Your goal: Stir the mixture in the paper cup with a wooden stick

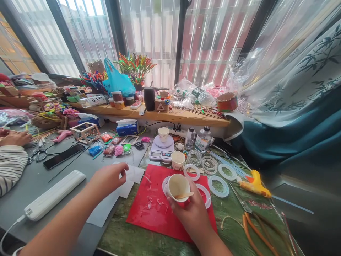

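Right hand (195, 209): fingers clamped round cup (172, 183), above mat (142, 215). Left hand (113, 177): fingers loosely bent, apart, nothing visible held. Risk: knocking the protruding stick (183, 195) could tip any contents onto the rings (224, 192).

Craft workspace, workshop or home unclear. Marbled green counter (138, 236) under right hand (193, 211); yellow plastic glue gun (257, 185), orange-handled metal scissors (248, 212) to its right; translucent round plastic rings (218, 195), flat white digital scale (160, 154) beyond it; multicoloured fuzzy stems (137, 67) on long tan window ledge (191, 116) farther ahead.
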